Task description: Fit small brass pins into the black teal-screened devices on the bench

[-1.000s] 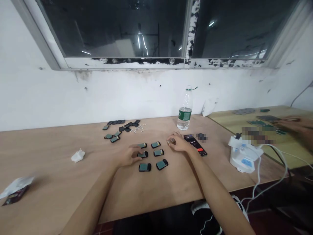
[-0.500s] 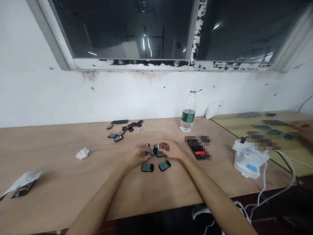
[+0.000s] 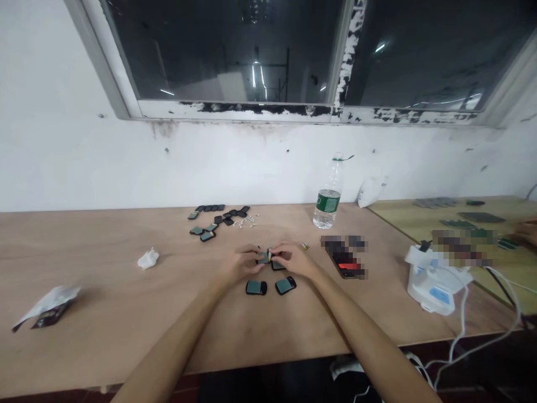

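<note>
My left hand (image 3: 244, 264) is closed on the edge of a small black case with a grey-green panel (image 3: 263, 257), held low at the table. From the other side, my right hand (image 3: 297, 259) pinches a tiny yellow-and-white piece (image 3: 269, 254) against that case. Under the right fingers lies another black case (image 3: 277, 266), partly hidden. Two more cases lie nearer me: one to the left (image 3: 255, 287) and a tilted one to the right (image 3: 286, 285). Another yellow-and-white piece (image 3: 305, 245) rests beyond my right hand.
Several black cases (image 3: 207, 236) and small white bits (image 3: 244, 222) lie at the back left. A water bottle (image 3: 327, 201), a phone (image 3: 347, 266) and a white device with cables (image 3: 432, 291) are on the right. Crumpled tissue (image 3: 148, 259) lies left. A co-worker's hand (image 3: 526, 230) shows far right.
The view has shifted slightly, so the scene sits a little further right. My right fingers have moved in closer to the case in my left hand.
</note>
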A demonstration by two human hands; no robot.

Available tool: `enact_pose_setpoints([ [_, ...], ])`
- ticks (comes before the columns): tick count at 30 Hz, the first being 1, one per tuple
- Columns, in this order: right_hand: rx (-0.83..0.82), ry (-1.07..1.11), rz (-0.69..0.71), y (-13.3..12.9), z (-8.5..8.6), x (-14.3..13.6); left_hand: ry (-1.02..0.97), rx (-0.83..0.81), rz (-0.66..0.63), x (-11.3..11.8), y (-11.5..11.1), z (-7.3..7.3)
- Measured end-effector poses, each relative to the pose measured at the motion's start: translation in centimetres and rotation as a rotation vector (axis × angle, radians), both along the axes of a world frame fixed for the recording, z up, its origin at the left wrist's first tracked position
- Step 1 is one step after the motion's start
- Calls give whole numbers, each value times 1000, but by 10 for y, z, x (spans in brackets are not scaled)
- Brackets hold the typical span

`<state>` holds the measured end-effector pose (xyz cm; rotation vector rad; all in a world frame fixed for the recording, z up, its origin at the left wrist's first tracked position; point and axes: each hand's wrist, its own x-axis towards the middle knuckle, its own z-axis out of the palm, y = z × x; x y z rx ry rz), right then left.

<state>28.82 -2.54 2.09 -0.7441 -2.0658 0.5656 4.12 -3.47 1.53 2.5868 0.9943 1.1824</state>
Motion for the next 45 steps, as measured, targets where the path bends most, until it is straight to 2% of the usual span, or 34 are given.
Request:
enact_pose_setpoints([
  [8,-153,76,28,-8,1,-6,-139,104,32,-1,2,3],
  [14,-63,107,-8,-5,0,-9,-170,142,0,1,1,9],
  [22,33,69,22,-6,4,-8,-155,33,14,0,-2,13],
  [25,47,1,-22,0,6,3,-127,-39,52,-3,-1,15],
  [27,25,-28,-111,8,6,19,-87,-94,77,-8,0,15],
  [30,-36,-143,-234,22,1,48,-7,-166,79,-17,2,16],
  [33,-66,-230,-292,31,-6,69,42,-259,69,-22,2,16],
  [38,-73,-297,-302,34,-11,77,73,-390,100,-25,1,15],
  [45,-42,-381,-377,34,-14,80,128,-402,60,-31,6,12],
])
